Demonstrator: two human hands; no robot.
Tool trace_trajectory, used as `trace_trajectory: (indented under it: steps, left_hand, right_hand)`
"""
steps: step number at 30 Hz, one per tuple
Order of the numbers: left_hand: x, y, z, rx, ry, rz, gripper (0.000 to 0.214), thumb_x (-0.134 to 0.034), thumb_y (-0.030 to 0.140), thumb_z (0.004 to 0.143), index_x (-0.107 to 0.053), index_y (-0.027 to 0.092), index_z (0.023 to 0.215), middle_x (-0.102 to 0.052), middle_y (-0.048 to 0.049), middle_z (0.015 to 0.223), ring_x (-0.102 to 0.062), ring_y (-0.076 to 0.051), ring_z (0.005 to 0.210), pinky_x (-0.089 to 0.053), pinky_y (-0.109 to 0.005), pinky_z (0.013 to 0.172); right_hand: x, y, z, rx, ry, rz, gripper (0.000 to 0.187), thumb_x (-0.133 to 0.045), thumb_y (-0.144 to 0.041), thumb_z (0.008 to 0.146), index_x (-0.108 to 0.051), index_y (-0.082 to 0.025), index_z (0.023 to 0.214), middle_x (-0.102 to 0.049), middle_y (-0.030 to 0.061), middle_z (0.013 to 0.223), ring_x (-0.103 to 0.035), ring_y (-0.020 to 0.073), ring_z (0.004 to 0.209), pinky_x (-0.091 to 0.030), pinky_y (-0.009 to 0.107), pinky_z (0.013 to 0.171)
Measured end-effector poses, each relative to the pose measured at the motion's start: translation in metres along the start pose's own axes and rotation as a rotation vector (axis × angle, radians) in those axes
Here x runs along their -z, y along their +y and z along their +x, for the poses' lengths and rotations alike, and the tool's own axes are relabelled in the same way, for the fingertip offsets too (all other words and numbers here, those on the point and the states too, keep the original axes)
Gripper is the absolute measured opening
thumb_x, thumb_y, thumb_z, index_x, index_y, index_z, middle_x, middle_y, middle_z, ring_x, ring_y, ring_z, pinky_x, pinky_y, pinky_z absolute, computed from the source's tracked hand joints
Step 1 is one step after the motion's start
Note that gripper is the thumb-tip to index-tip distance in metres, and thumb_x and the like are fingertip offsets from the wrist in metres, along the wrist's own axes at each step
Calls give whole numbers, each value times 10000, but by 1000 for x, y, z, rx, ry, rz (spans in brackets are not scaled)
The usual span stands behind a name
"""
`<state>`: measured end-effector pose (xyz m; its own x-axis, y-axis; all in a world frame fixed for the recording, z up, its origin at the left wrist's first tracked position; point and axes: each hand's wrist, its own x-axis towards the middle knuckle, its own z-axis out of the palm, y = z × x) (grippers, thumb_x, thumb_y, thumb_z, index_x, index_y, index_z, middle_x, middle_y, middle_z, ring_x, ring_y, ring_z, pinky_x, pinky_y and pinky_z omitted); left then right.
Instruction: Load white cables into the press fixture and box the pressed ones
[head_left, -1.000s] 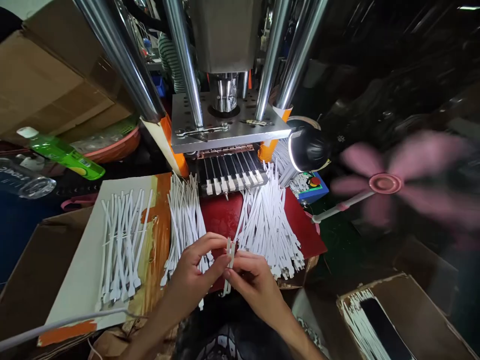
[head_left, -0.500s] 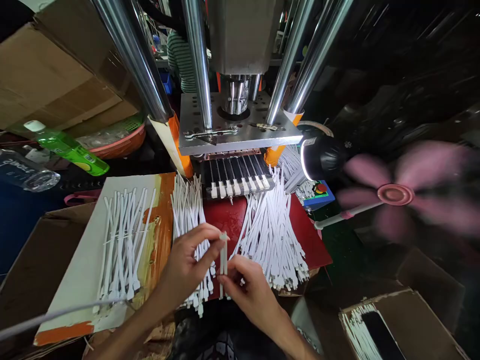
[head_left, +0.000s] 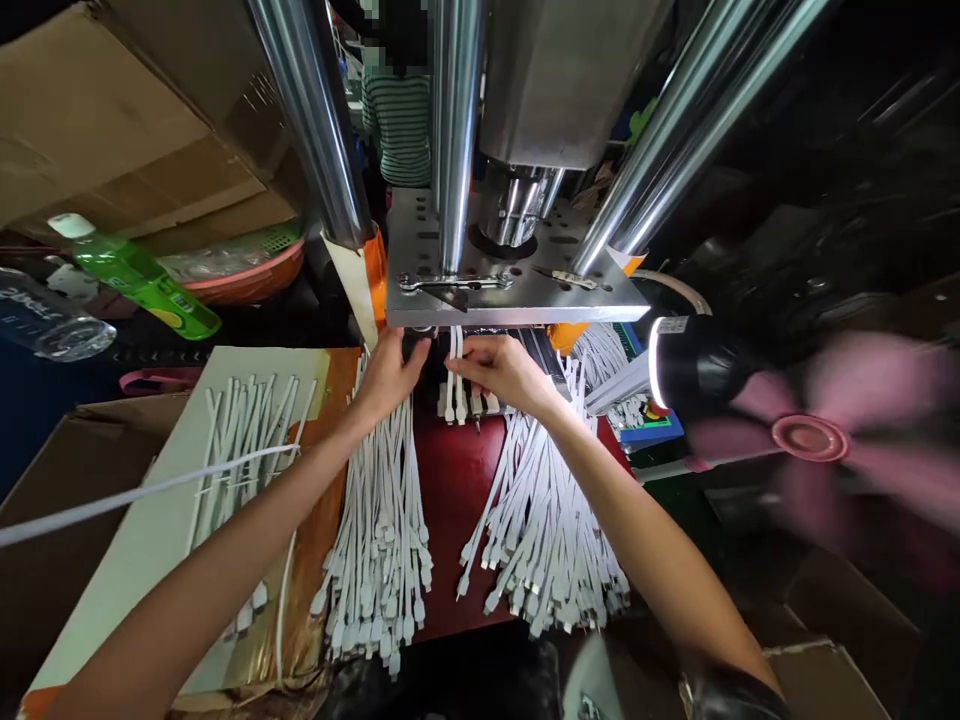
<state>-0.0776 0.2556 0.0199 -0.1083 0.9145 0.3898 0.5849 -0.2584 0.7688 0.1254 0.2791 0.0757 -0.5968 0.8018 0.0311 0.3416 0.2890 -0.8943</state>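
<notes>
My left hand [head_left: 390,372] and my right hand [head_left: 501,368] reach forward under the steel plate [head_left: 517,292] of a press. Both have fingers pinched round two thin white cable pieces [head_left: 454,372], holding them upright at the black slotted fixture [head_left: 484,400] below the plate. A pile of white cable pieces [head_left: 379,540] lies under my left forearm. Another white pile [head_left: 544,530] lies on the red mat [head_left: 450,500] under my right forearm.
Chrome press columns [head_left: 315,120] rise in front. A third white bundle [head_left: 240,450] rests on a card at left, near a green bottle [head_left: 135,280] and cardboard boxes [head_left: 112,130]. A lamp [head_left: 690,365] and a spinning pink fan [head_left: 810,440] stand right. A person in a striped shirt [head_left: 401,125] stands behind.
Both hands have moved from near my body forward and up to the fixture under the press plate, carrying the white pieces. The camera has leaned in closer to the machine.
</notes>
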Motion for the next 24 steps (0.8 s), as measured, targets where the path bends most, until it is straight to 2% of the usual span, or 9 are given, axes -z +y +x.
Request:
trace_trajectory:
  steps: [1,3,7,9,11,15,19,22,24]
  left_hand:
    - [4,2,-6,-22,-10,10,266,-513,287,1015,-634,138,1200,-686,-144,1172,-636,-295,1206,-479,-489,1101]
    - [15,5,-22,-150,-77,74,320,-522,277,1024,-604,149,1306,-656,-157,1332,-613,-278,1286,-469,-454,1137]
    - [33,4,-45,-607,-328,338,331,-540,229,1024,-623,167,1339,-588,-161,1496,-522,-288,1439,-442,-477,1202]
    - [35,1,-46,-718,-350,421,337,-549,210,1019,-628,142,1340,-606,-176,1486,-487,-316,1472,-442,-522,1207]
    - [33,0,-43,-772,-342,479,355,-561,207,1013,-617,109,1350,-632,-193,1457,-500,-335,1459,-444,-555,1203]
    - [26,7,-40,-763,-352,589,357,-578,266,1013,-622,94,1323,-655,-206,1415,-566,-359,1386,-442,-587,1192]
    - [19,19,-49,-693,-361,651,413,-576,335,1017,-608,111,1362,-646,-211,1412,-543,-383,1401,-409,-614,1202]
    - [13,28,-62,-593,-314,716,408,-545,300,1030,-604,107,1384,-622,-223,1449,-525,-388,1420,-380,-628,1210]
    - [9,33,-69,-534,-296,742,435,-523,306,1037,-592,89,1408,-579,-242,1500,-488,-402,1452,-355,-642,1215]
  right_hand:
    - [-1,5,12,12,2,-8,446,-659,-594,919,-607,-175,773,-552,-60,549,-465,83,481,-345,202,506]
    - [-4,13,29,47,10,-25,428,-636,-572,936,-639,-162,810,-567,-48,602,-497,91,517,-353,205,522]
    - [-7,26,42,71,47,-83,337,-631,-442,954,-620,-169,757,-545,-50,586,-508,103,543,-365,214,550]
    - [-8,31,43,63,109,-95,282,-642,-375,944,-613,-173,749,-524,-55,551,-489,107,527,-364,224,547]
    - [-8,34,41,64,176,-78,247,-658,-342,926,-604,-176,752,-530,-53,557,-473,104,511,-368,232,543]
    - [-6,39,38,83,173,13,254,-704,-404,883,-613,-179,807,-599,-36,661,-463,94,490,-393,239,522]
    - [-8,39,41,85,158,27,243,-704,-405,891,-669,-168,932,-644,-15,761,-488,97,484,-415,243,498]
    - [-10,34,30,25,308,-148,164,-664,-315,938,-678,-152,943,-644,9,763,-555,126,542,-465,255,550]
    - [-11,25,10,61,348,-362,144,-599,-216,969,-712,-145,1023,-674,58,890,-633,159,697,-526,280,688]
